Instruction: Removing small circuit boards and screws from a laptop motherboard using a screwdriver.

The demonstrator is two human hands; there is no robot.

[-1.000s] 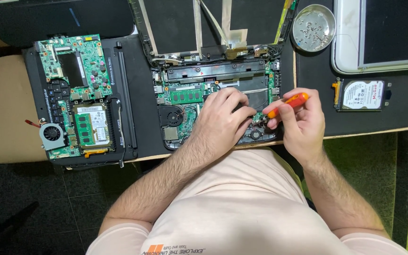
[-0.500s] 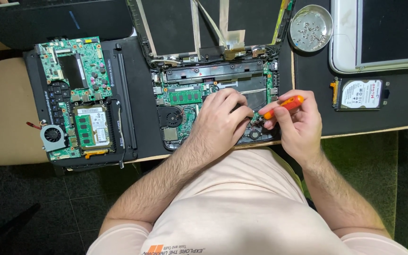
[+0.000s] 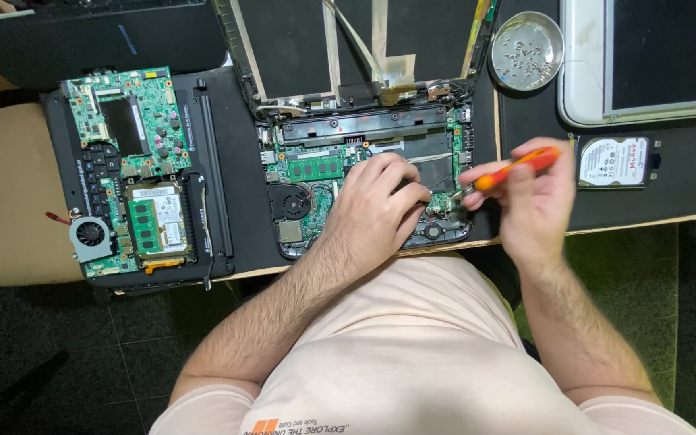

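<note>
An opened small laptop (image 3: 364, 137) lies on the desk with its green mainboard (image 3: 316, 169) exposed. My left hand (image 3: 376, 205) rests palm down on the board's right half, fingers curled onto it. My right hand (image 3: 529, 201) grips an orange-handled screwdriver (image 3: 517, 167); its tip points down-left at the board's right edge, close to my left fingertips. What lies under my left hand is hidden.
A second stripped laptop board (image 3: 126, 161) with a small fan (image 3: 90, 236) lies at the left. A round metal dish of screws (image 3: 527, 50) stands at the back, beside a white tablet-like device (image 3: 646, 60). A bare hard drive (image 3: 614, 161) lies at the right near the desk edge.
My right hand has lifted slightly and tilted the screwdriver; the left hand stays on the board. The view has shifted a little.
</note>
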